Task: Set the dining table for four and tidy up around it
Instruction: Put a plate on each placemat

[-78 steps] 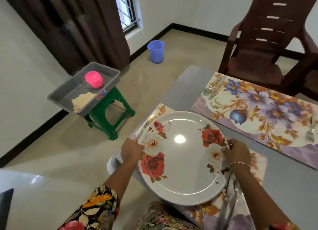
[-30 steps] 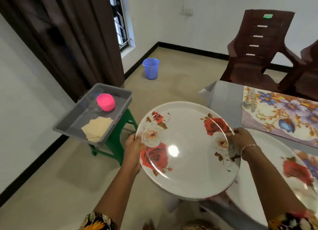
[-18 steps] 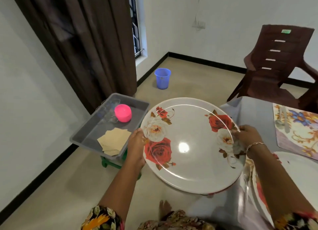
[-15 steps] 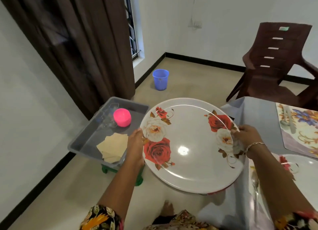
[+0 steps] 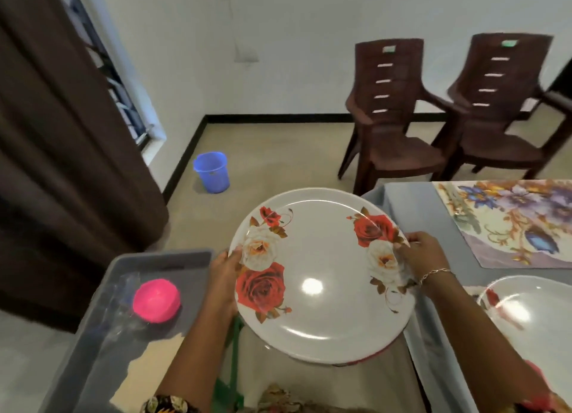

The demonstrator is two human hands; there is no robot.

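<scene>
The left hand (image 5: 224,267) and right hand (image 5: 422,253) each gripped an opposite rim of the round rose plate (image 5: 322,304). It was held face up with the grip line running left to right, clear of the table's edge. The grey-clothed table (image 5: 414,220) ran right of the plate, its corner just behind the right rim. Open floor stretched beyond the plate to two brown chairs (image 5: 390,134). A grey tray (image 5: 102,344) stood left of the plate, its wall just beside the left hand. A second plate (image 5: 532,313) lay on the table to the right. A pink bowl (image 5: 157,299) sat in the tray.

A blue bucket (image 5: 211,172) stands near the brown curtain (image 5: 62,171); two brown chairs (image 5: 399,155) (image 5: 501,148) stand together, perhaps touching.
</scene>
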